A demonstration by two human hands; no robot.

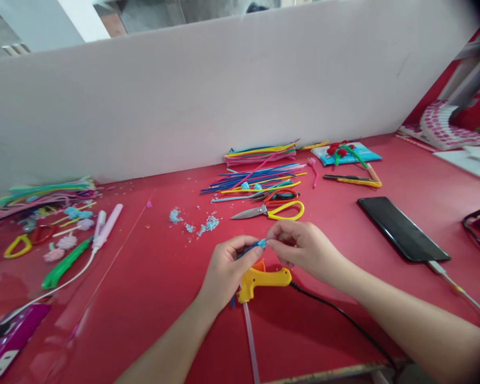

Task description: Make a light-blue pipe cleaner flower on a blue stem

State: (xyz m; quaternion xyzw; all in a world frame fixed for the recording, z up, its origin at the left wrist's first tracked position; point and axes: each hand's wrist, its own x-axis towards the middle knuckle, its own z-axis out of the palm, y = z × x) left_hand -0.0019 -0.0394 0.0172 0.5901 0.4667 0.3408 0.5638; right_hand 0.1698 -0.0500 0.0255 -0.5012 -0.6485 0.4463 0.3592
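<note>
My left hand [228, 269] is closed round a dark blue pipe cleaner [246, 250] with a light blue tip [261, 243]. At that tip the thumb and forefinger of my right hand [298, 245] are pinched together; what lies between them is too small to make out. Just under my hands a yellow glue gun [268, 278] rests on the table, a clear glue stick [250, 341] poking out toward me. Beyond my hands lie scissors with yellow handles [286, 210] and red-handled pliers [280, 196]. Light blue fluff clippings [209, 224] are scattered to their left.
Bundles of coloured pipe cleaners [260, 154] lie along the white partition [208, 90]. A phone [402, 229] charges at the right. On the left are a pink hair straightener [110, 226], a green-handled tool [66, 264] and a purple power strip [16, 341]. The glue gun's black cord [344, 314] runs toward the front edge.
</note>
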